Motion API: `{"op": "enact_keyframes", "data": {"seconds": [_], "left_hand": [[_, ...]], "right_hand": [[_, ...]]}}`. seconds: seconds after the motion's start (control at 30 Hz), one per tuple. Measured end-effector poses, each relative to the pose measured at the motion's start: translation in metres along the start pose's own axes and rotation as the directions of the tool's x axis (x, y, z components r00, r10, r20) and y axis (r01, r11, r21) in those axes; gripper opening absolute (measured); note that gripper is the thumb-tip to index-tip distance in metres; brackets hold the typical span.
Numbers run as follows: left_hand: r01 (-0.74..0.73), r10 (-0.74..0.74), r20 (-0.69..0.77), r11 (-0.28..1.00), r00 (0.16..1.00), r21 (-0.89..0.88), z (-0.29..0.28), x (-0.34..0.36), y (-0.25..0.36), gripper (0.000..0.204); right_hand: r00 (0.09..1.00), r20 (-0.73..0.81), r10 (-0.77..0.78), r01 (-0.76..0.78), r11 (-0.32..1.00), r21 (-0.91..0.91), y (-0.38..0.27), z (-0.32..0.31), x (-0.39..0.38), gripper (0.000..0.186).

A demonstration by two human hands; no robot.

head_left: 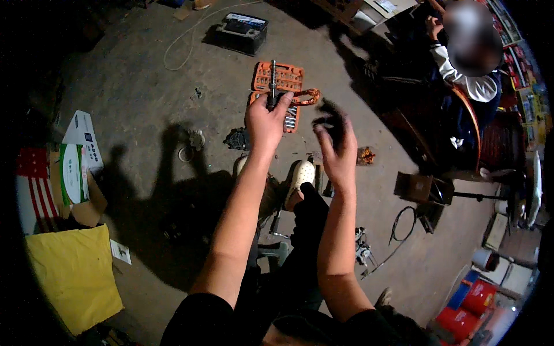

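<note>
My left hand (265, 124) is closed around the dark lower end of a slim metal-shafted tool (273, 75), which points upward. Beyond it an orange tool case (297, 72) lies unfolded on the floor, with rows of small sockets and bits. An orange-and-black loop (312, 97) shows just right of the left thumb; whether the hand touches it I cannot tell. My right hand (339, 150) is raised to the right, thumb and fingers apart. Its fingertips look dark and blurred, and I make out no held thing there. A dark lumpy part (237, 139) lies left of the case.
A black battery (239, 34) stands at the far side. A person (473, 81) sits at the right. Boxes (81, 144) and a yellow sheet (78, 271) are at the left. A cable (404, 225), a metal part (362, 248) and red containers (461, 323) lie rightward.
</note>
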State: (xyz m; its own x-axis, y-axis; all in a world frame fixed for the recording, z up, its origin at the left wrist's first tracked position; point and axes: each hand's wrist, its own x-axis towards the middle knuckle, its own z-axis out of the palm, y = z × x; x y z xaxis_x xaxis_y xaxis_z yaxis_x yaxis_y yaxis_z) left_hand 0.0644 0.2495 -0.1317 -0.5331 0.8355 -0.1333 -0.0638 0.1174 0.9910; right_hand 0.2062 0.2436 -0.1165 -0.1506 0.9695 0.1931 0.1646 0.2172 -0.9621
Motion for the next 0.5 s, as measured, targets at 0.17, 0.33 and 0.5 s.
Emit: {"op": "enact_keyframes", "data": {"seconds": [0.17, 0.33, 0.5], "left_hand": [[0.151, -0.153, 0.280, 0.988, 0.948, 0.027, -0.006, -0.005, 0.010, 0.022], [0.209, -0.171, 0.400, 0.977, 0.901, -0.053, -0.009, -0.004, 0.004, 0.022], [0.193, -0.143, 0.381, 0.976, 0.913, -0.097, -0.003, -0.010, 0.006, 0.021]], "right_hand": [[0.964, 0.031, -0.264, 0.256, 0.892, -0.373, -0.005, -0.008, 0.011, 0.051], [0.994, 0.017, -0.106, 0.107, 0.991, -0.081, 0.001, -0.014, 0.010, 0.028], [0.996, -0.067, 0.066, -0.065, 0.998, 0.014, -0.005, -0.013, 0.009, 0.020]]}}
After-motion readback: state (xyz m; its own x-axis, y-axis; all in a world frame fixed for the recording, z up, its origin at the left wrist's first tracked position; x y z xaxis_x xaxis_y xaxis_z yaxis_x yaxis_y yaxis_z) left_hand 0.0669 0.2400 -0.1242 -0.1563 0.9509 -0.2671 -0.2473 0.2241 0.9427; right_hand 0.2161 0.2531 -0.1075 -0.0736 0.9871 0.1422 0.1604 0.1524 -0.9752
